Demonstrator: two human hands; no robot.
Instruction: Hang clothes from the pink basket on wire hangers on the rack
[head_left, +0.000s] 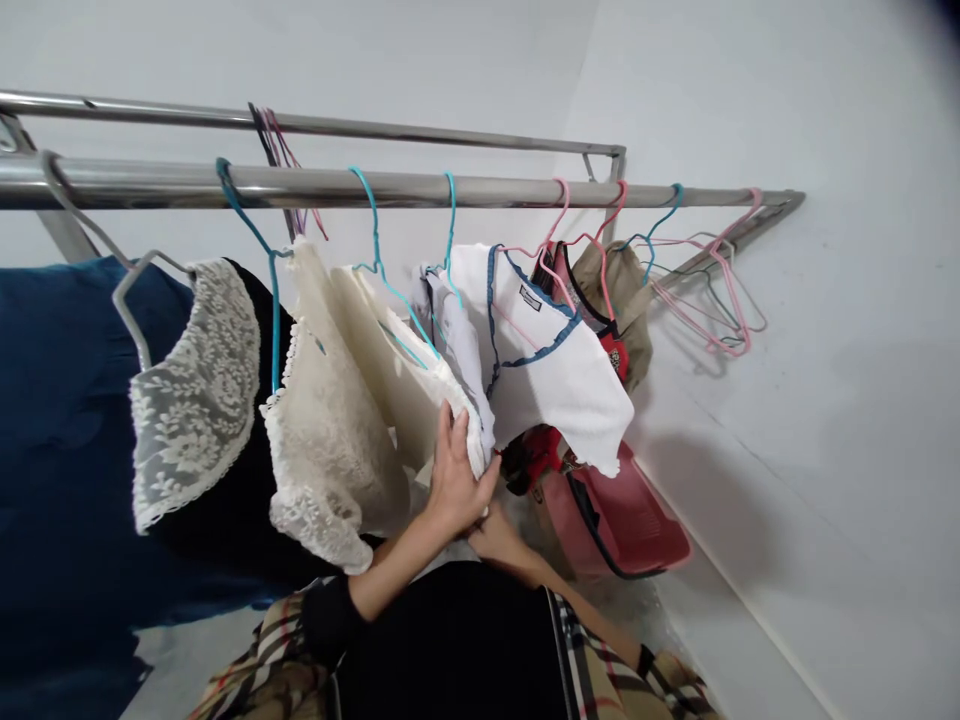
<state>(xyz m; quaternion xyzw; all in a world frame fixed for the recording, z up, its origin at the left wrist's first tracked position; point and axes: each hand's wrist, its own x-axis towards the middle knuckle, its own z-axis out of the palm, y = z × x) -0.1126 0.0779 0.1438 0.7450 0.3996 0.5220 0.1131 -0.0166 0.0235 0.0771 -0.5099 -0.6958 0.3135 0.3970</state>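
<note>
My left hand [455,487] is on the edge of a cream top [420,405] that hangs from a turquoise hanger [377,245]. Its fingers lie along the cloth, with the thumb on the other side of the edge. Just below it, my right hand [496,537] is closed, its fingertips partly covered by my left hand; what it holds is hidden. A pale grey garment [466,345] hangs right beside the cream top. Further right is a white top with blue trim [555,395] on a pink hanger [559,215]. Left of my hands hangs a cream lace garment [330,400].
A metal rail [495,190] runs across, with a second bar [420,134] behind it. On the left hang a dark garment with a lace collar [199,400] and blue cloth [60,400]. Empty pink hangers [739,290] hang at right; a pink basket [637,515] stands below.
</note>
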